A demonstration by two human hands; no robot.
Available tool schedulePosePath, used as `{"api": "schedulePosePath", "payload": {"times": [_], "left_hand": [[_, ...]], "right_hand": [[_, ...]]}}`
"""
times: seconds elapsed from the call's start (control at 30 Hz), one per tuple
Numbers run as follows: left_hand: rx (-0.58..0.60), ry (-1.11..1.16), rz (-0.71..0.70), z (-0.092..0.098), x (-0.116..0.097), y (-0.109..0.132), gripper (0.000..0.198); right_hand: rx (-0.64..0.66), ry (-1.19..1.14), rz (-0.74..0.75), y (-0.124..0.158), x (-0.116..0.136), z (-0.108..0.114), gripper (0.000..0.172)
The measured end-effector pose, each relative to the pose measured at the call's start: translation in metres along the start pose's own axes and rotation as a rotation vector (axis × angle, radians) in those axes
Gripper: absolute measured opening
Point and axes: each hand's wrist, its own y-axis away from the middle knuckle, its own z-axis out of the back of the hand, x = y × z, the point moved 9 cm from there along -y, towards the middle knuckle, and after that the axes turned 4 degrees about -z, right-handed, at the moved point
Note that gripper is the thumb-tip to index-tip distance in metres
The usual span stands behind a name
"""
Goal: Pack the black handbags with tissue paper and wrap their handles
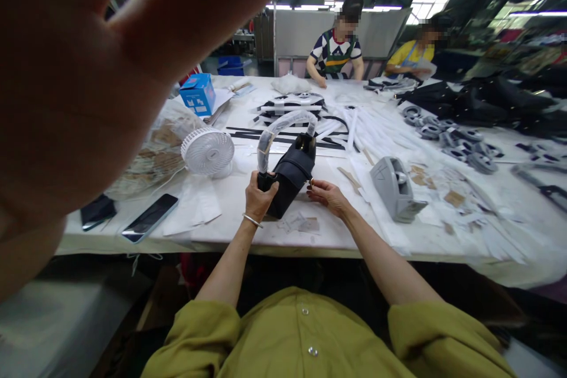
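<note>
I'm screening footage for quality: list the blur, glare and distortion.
Head view: a large hand at upper left is out of focus; back windows at right glare; the right edge looks smeared and stretched; the black bag is fairly sharp.

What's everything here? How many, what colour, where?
Handbag: one, black, between hands
Fan: one, white, left
Phones: two, dark-screened, front left
Box: one, blue, behind fan
Plastic bag: one, clear, behind phones
Tape dispenser: one, grey, right
Strips: many, black-white, behind handbag
Coils: many, grey-black, right
Pile: one, black, far right
Scraps: many, white-brown, mostly right
People: two, patterned and yellow tops, behind table
Table: one, white, beneath
Another's hand: one, blurred, upper left
Shirt: one, olive, bottom
Left hand: one, gripping handbag
Right hand: one, at handbag's edge
</note>
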Motion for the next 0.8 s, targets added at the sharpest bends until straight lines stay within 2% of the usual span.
{"api": "schedulePosePath", "payload": {"times": [0.8], "left_hand": [[0.009,-0.024,0.007,-0.001,0.0021,0.002,0.025]], "right_hand": [[0.017,-0.008,0.017,0.0045,0.0023,-0.0022,0.042]]}}
